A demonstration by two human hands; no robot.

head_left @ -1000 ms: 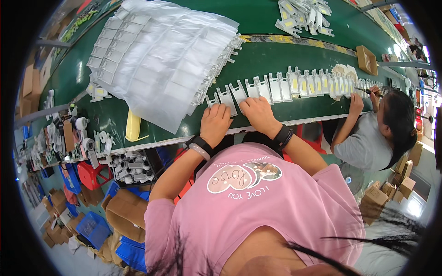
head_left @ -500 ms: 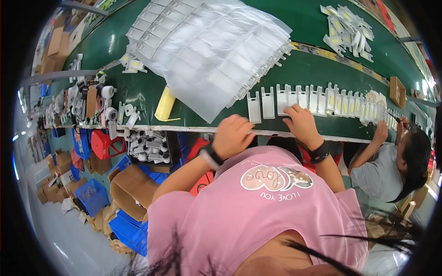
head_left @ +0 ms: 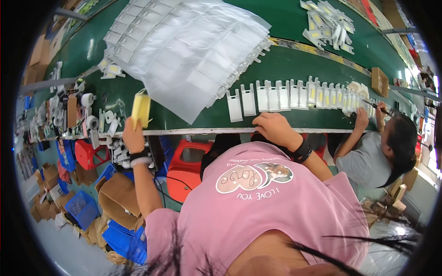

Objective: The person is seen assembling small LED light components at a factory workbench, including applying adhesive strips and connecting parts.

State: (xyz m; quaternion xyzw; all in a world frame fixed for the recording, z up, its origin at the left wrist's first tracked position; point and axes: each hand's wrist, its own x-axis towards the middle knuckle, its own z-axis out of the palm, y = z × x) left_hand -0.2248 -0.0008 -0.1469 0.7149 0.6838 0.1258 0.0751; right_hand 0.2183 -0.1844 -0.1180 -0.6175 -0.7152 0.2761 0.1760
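My left hand (head_left: 133,137) is closed on the lower end of a yellow bundle (head_left: 141,110), a flat block with a thin strand at its top. The bundle stands tilted up over the table's front edge, left of a large plastic-covered stack of clear frames (head_left: 184,60). My right hand (head_left: 276,129) is at the table edge, its fingers loosely bent and apart, with nothing visible in them. Just beyond it runs a row of white, pronged plastic panels (head_left: 262,96). Farther right, the panels in the row carry yellow strips (head_left: 320,95).
A pile of panels with yellow pieces (head_left: 328,25) lies at the back right, near a small cardboard box (head_left: 380,82). White fittings (head_left: 92,122) crowd the table's left end. At right, a co-worker (head_left: 375,154) handles the row. A red stool (head_left: 184,170) stands below the table.
My left hand has moved left from the table's middle edge and taken hold of the yellow bundle, now lifted upright. My right hand has drawn back from the panels toward the edge.
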